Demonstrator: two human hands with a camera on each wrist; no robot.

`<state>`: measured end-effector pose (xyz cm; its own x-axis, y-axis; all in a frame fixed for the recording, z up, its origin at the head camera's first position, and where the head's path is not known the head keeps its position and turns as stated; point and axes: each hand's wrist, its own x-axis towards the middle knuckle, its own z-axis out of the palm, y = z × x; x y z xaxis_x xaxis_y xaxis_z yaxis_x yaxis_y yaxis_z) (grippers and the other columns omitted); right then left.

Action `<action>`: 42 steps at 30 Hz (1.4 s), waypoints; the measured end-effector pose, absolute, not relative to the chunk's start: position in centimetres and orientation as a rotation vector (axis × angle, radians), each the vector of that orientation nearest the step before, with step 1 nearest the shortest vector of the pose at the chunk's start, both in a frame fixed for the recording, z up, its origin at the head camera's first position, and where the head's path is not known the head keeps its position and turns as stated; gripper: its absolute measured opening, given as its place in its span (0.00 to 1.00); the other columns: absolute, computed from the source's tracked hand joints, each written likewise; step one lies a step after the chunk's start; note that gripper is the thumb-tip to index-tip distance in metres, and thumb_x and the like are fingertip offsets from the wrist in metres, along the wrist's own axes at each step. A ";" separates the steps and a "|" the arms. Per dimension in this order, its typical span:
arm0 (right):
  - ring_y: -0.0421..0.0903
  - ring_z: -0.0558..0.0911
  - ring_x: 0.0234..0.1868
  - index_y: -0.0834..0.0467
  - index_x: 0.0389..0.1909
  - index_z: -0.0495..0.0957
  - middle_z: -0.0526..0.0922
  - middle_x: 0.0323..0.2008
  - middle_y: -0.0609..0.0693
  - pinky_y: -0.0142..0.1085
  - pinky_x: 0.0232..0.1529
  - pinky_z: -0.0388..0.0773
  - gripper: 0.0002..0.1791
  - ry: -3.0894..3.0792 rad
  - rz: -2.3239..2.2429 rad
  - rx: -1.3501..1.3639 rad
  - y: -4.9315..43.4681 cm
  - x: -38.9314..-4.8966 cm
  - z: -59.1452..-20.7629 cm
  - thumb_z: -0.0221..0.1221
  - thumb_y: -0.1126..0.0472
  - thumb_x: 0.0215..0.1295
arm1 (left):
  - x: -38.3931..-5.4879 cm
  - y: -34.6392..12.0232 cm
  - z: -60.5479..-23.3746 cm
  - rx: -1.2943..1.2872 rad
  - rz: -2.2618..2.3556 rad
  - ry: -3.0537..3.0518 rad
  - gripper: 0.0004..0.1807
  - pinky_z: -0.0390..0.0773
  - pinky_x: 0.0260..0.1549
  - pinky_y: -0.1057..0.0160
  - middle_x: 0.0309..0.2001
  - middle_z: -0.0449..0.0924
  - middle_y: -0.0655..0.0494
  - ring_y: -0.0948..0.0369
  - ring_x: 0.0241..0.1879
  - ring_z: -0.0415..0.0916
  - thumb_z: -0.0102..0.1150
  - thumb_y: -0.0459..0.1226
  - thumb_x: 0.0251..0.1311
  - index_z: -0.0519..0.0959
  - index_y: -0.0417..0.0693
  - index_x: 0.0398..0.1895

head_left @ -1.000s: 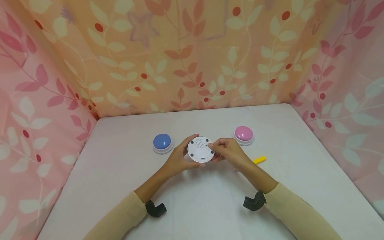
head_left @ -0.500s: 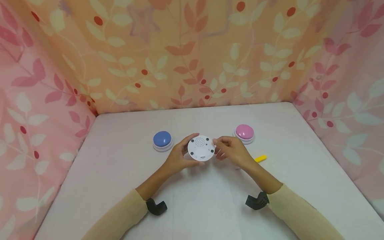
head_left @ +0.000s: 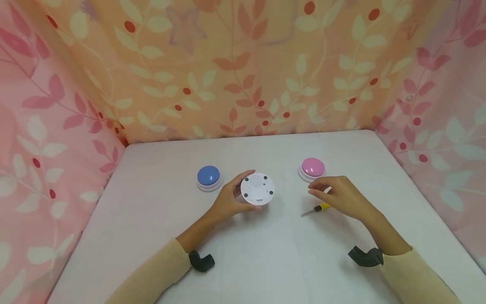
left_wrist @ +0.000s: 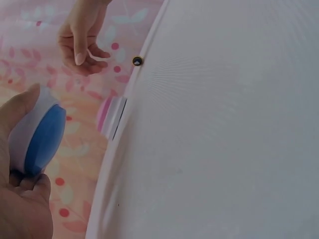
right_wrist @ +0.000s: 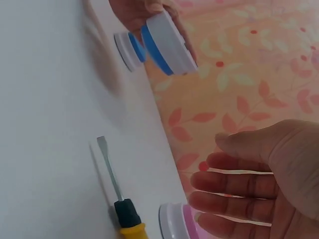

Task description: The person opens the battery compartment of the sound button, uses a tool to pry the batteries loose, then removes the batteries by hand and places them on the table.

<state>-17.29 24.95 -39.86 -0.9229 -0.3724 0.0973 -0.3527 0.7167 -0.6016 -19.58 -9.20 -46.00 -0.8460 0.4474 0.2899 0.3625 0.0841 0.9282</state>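
My left hand (head_left: 231,198) grips a round buzzer button (head_left: 257,188) by its sides, with its white underside tilted toward the head camera. That underside shows several dark feet, a patch of speaker holes and a small slot. The left wrist view shows the buzzer's blue dome (left_wrist: 46,140) facing away from the palm. My right hand (head_left: 339,196) hovers above a flat-tipped screwdriver (head_left: 317,209), its fingers loosely bent with nothing between them. The screwdriver's yellow-and-black handle (right_wrist: 128,219) lies partly under the hand in the head view.
A second buzzer button with a blue dome (head_left: 209,175) stands on the white table (head_left: 258,253), left of the held one. Behind my right hand stands a pink-domed buzzer button (head_left: 312,167). Patterned curtains (head_left: 243,76) enclose the table's back and sides.
My right hand has left the buzzer's edge and moved right, over the screwdriver, whose shaft now shows. The left hand keeps holding the buzzer in nearly the same place.
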 end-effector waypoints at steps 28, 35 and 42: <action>0.51 0.85 0.54 0.62 0.48 0.88 0.87 0.52 0.53 0.42 0.49 0.83 0.24 3.040 -0.776 -1.638 15.6 -16.5 -40.4 0.79 0.61 0.48 | -18.7 -8.4 -45.7 0.861 1.845 2.269 0.54 0.69 0.66 0.53 0.70 0.69 0.46 0.52 0.67 0.70 0.81 0.25 0.41 0.63 0.44 0.76; 0.50 0.87 0.51 0.61 0.47 0.88 0.87 0.51 0.52 0.40 0.47 0.84 0.23 3.081 -0.580 -1.693 15.1 -16.2 -40.7 0.78 0.56 0.51 | -17.2 -8.4 -43.7 0.900 1.848 2.268 0.52 0.73 0.63 0.55 0.68 0.71 0.41 0.52 0.64 0.73 0.80 0.24 0.41 0.65 0.37 0.74; 0.50 0.88 0.49 0.61 0.47 0.88 0.88 0.50 0.53 0.39 0.45 0.84 0.22 3.114 -0.351 -1.800 15.1 -15.9 -40.4 0.77 0.55 0.52 | -17.9 -8.0 -45.4 0.922 1.844 2.311 0.54 0.73 0.64 0.55 0.69 0.71 0.42 0.51 0.65 0.73 0.82 0.25 0.39 0.64 0.39 0.75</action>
